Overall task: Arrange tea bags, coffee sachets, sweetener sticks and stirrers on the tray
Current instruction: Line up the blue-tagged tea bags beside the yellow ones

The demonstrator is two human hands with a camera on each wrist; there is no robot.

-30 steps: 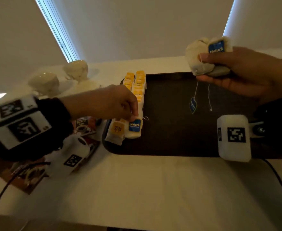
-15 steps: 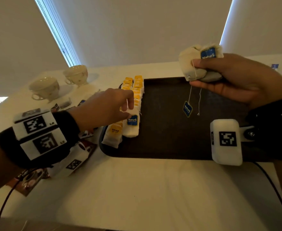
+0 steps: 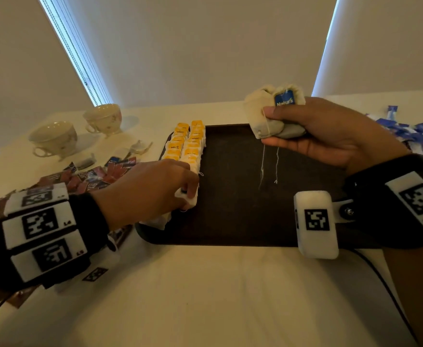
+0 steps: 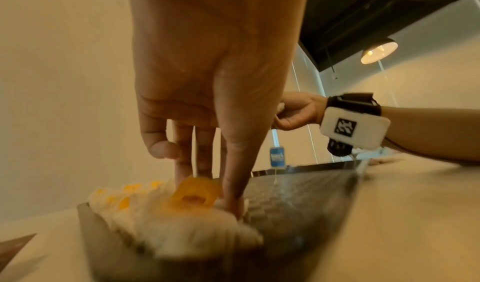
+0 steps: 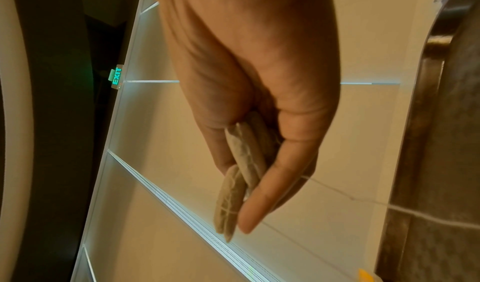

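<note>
At tray (image 3: pixel 243 216) nine o'clock: left hand (image 3: pixel 150 189) pinches tea bag (image 3: pixel 189 199) onto rows; right hand (image 3: pixel 330 131) grips spare bags (image 3: pixel 268 121); sachets (image 3: pixel 90 176), sticks (image 3: pixel 415 136) remain on desk (image 3: pixel 230 296).

Head view looks down over the tray (image 3: pixel 243 196); both wrist views sit close, low beside it.
</note>
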